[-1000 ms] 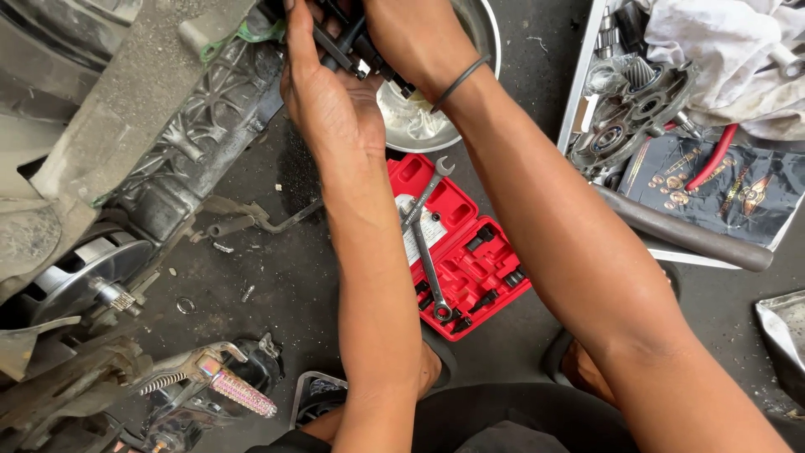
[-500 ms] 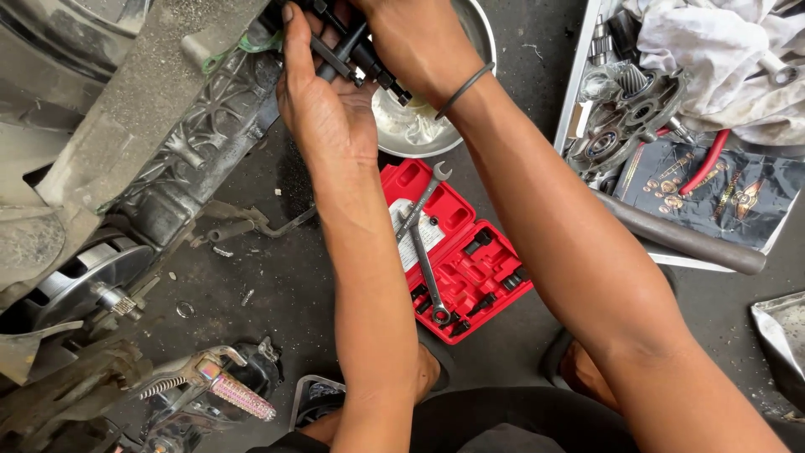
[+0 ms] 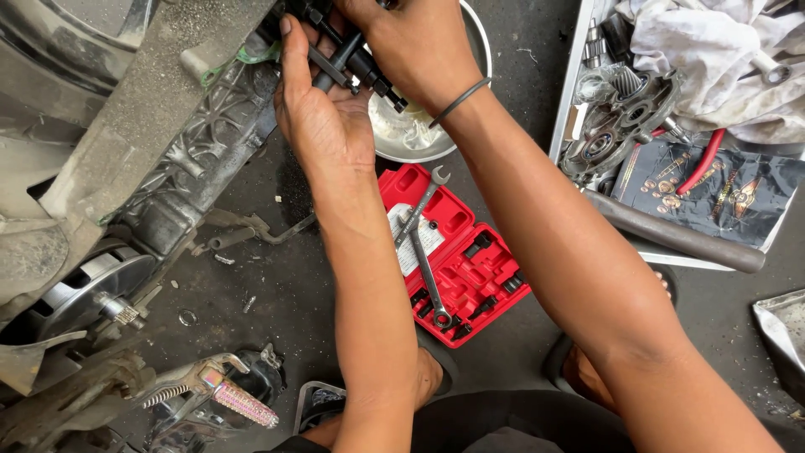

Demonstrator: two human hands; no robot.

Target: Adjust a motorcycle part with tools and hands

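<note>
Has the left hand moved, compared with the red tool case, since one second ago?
No. The left hand stays up beside the black part, at the same offset above the red tool case; only the camera view shifted slightly.

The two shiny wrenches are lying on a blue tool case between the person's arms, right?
Not quite: the tool case is red, not blue. The head view shows the two wrenches lying on its open tray, between the person's arms, on the ground below the metal bowl. Both hands, left hand and right hand, are up at a black part.
</note>
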